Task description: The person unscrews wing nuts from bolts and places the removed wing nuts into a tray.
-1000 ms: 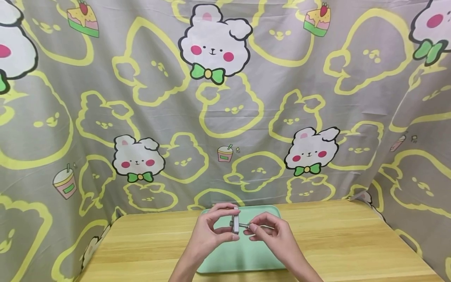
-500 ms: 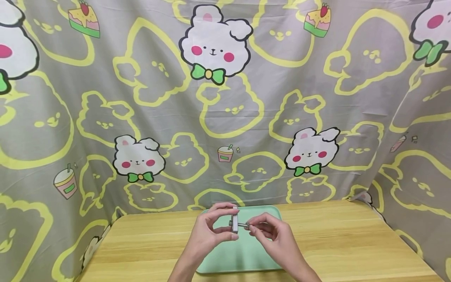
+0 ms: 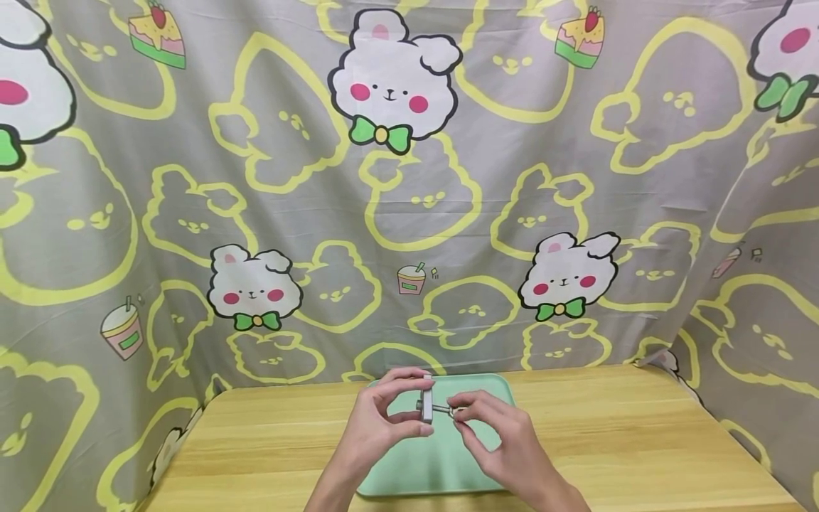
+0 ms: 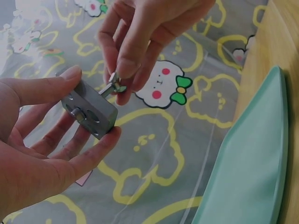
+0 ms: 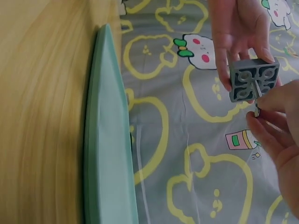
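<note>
Above a green tray (image 3: 409,469), the left hand (image 3: 377,427) pinches a grey block (image 3: 426,405) between thumb and fingers; the right hand (image 3: 499,434) pinches its pin (image 3: 441,409).

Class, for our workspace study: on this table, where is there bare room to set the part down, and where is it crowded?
Bare wood lies on the table left of the green tray, out to the curtain, and on the right. The tray's near part is bare too. It is crowded above the tray's middle, where the left hand grips the grey block and the right hand pinches the metal pin.
</note>
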`<act>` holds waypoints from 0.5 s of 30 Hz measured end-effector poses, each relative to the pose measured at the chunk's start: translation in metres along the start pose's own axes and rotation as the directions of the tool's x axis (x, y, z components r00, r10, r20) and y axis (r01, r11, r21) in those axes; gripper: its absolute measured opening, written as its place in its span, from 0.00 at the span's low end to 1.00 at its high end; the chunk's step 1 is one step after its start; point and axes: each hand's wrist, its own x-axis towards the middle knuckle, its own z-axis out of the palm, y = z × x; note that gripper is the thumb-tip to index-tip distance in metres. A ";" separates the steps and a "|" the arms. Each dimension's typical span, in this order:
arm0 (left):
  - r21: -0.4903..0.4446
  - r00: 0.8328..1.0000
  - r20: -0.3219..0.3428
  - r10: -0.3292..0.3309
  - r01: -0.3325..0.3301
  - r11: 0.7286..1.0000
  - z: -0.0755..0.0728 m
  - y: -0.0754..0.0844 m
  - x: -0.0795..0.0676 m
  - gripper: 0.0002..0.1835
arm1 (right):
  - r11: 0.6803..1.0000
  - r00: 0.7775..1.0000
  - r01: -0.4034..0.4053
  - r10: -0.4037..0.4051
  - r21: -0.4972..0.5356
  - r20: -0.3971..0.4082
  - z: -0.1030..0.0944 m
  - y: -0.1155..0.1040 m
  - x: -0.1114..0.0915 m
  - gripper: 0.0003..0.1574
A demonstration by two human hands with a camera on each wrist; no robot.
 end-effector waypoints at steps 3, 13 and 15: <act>0.003 1.000 0.008 0.008 -0.008 1.000 0.000 -0.001 0.000 0.28 | 0.995 0.996 0.086 -0.085 -0.059 0.006 0.000 0.002 0.000 0.13; -0.008 1.000 -0.003 -0.018 0.018 1.000 0.001 0.002 -0.001 0.28 | 0.999 0.999 -0.014 0.015 0.037 -0.039 0.000 -0.001 0.000 0.22; -0.008 1.000 0.000 -0.016 0.016 1.000 0.001 0.002 0.000 0.28 | 0.985 0.990 -0.126 0.133 0.116 -0.047 -0.001 -0.004 0.001 0.23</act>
